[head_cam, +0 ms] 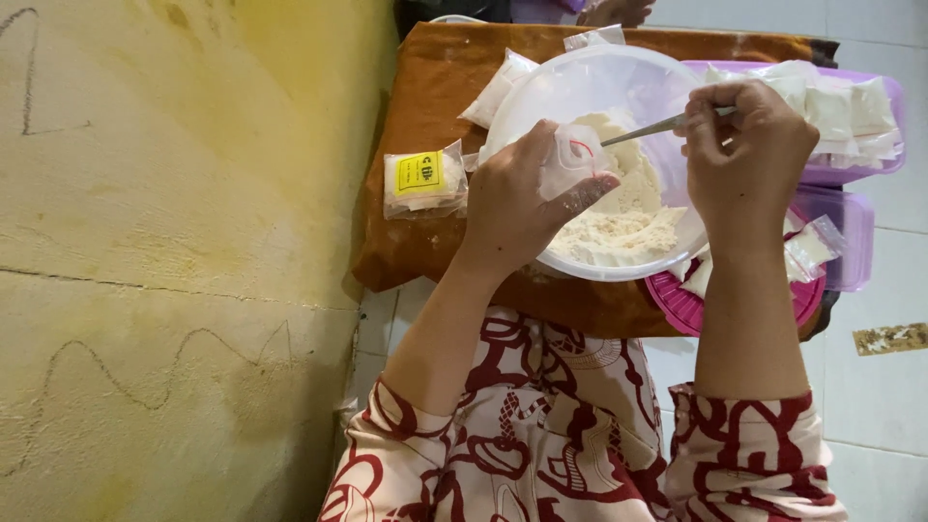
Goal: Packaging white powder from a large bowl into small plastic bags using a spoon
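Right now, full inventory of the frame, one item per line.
bowl: 1, translucent white, on the brown cloth, holds pale powder.
powder: 1 heap, cream, inside the bowl.
spoon: 1, metal, over the bowl, in the right hand.
small bag: 1, clear, in the left hand at the bowl's rim.
labelled packet: 1, clear with yellow label, left of the bowl.
filled packets: several, white, in the purple tray.
purple tray: 1, right edge.
pink lid: 1, below the bowl.
brown cloth: 1, under everything.
left hand: holding the bag.
right hand: holding the spoon.
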